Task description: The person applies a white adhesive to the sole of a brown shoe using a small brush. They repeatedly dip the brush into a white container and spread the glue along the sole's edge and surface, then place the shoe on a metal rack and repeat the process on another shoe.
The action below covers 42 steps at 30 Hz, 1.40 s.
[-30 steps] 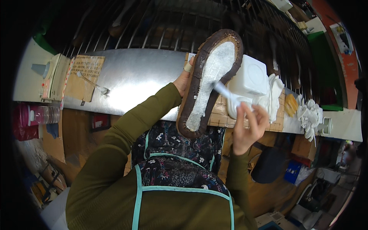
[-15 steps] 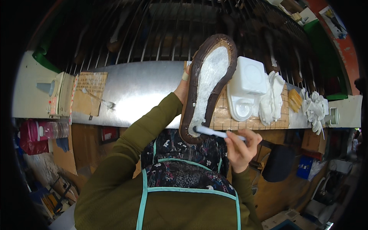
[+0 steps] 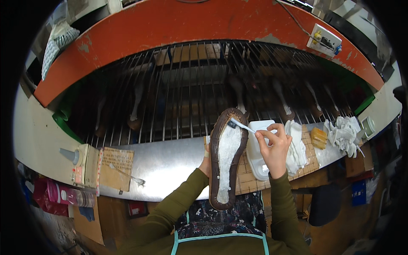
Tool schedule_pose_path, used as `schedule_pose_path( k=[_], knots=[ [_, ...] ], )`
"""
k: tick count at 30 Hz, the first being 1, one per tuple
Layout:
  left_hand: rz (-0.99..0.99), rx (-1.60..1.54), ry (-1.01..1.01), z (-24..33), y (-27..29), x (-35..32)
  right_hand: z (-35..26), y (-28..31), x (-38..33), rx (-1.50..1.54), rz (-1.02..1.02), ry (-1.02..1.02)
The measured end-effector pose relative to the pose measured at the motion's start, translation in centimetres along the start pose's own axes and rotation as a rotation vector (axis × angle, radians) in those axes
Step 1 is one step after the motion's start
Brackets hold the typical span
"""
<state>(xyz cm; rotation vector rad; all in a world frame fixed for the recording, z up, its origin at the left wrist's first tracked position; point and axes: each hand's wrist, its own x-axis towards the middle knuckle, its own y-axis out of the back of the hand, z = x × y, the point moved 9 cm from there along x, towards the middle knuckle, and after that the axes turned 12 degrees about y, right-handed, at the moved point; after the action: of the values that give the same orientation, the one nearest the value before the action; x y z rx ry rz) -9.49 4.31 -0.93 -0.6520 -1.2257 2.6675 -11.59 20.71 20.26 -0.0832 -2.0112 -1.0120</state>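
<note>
A brown shoe (image 3: 230, 159) is held up with its sole side toward me, a whitish strip running along its middle. My left hand (image 3: 205, 163) grips it from behind its left edge; most of those fingers are hidden by the shoe. In my right hand (image 3: 275, 148) is a white toothbrush-like brush (image 3: 241, 125), pinched between thumb and fingers. Its dark bristles touch the sole near the far, wider end. Just beyond that hand stands a white plastic container (image 3: 257, 159), partly covered by it. White cloth gloves (image 3: 296, 146) lie to the right of the container.
Behind the metal worktop (image 3: 161, 170) a conveyor of metal rods (image 3: 182, 93) carries several shoes under an orange arch (image 3: 191, 21). A cardboard piece (image 3: 114, 168) with a brush (image 3: 127, 175) lies at left. Yellow blocks (image 3: 318, 138) and more gloves (image 3: 343, 135) lie at right.
The brush in my right hand has moved from the shoe's near, narrow end to its far, wide end. My view has tilted up, showing the orange arch and more of the conveyor.
</note>
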Motion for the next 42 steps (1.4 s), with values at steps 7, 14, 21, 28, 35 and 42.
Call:
schedule_pose_path(
  k=[7, 14, 21, 28, 35, 42],
  knots=[
    [-0.012, 0.013, 0.024, 0.0, 0.3, 0.1, -2.8, 1.8, -4.2, -0.239, 0.149, 0.133],
    [-0.014, -0.015, 0.02, 0.0, 0.8, -0.5, -1.4, 5.6, -11.5, 0.023, -0.061, -0.142],
    [-0.028, -0.178, -0.035, 0.9, -0.5, -2.8, 2.5, 7.2, -13.5, -0.366, -0.17, -0.15],
    [0.114, -0.238, -0.265, 6.2, -0.3, -6.9, -0.3, 6.5, -11.8, -0.56, -0.264, -0.111],
    [0.046, -0.444, -0.185, 12.8, 9.2, 0.4, -0.5, 9.5, -12.4, -0.306, -0.044, -0.128],
    [0.191, -0.863, -0.214, 14.0, 12.3, 2.6, 2.0, 11.3, -13.3, -0.396, -0.036, -0.124]
  ],
)
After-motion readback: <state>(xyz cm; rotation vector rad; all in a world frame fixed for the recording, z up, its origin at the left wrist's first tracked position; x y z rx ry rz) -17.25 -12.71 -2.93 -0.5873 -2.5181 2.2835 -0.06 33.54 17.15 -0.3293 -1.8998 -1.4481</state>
